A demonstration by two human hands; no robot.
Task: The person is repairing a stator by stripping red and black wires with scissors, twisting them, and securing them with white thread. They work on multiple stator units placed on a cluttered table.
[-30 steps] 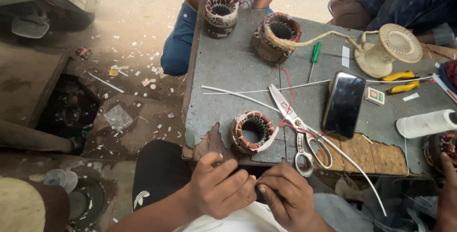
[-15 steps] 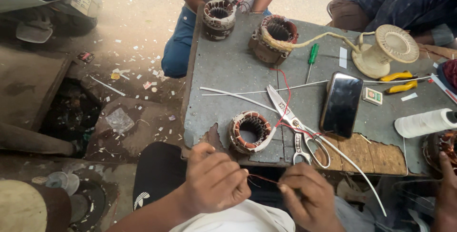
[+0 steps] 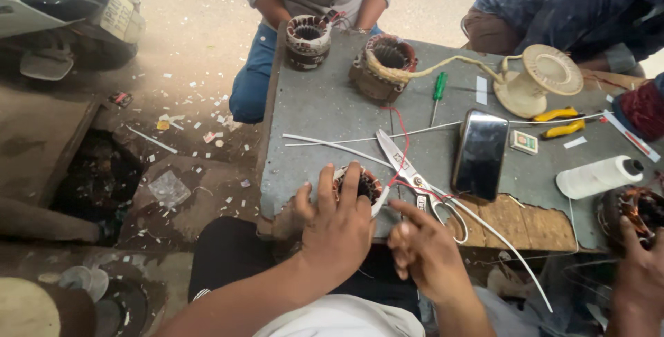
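The left hand point(image 3: 337, 226) lies spread over a small wound stator point(image 3: 360, 183) at the near edge of the grey table point(image 3: 318, 112), fingers draped across its top and gripping it from above. The right hand point(image 3: 427, 250) hovers just beside it, loosely open with the forefinger stretched toward the stator; whether it pinches the thin red wire point(image 3: 403, 145) that runs past it cannot be told. Scissors point(image 3: 412, 171) lie open just right of the stator, crossing long white sleeving strips point(image 3: 346, 147). Farther right rest a dark phone point(image 3: 480, 154) and a white thread spool point(image 3: 597, 176). Across the table, two larger stators point(image 3: 308, 40) stand before a seated person, with a green screwdriver point(image 3: 438, 91) and a cream-coloured bobbin point(image 3: 543, 78) nearby. Another person's hand point(image 3: 640, 268) holds a copper winding at the far right edge.
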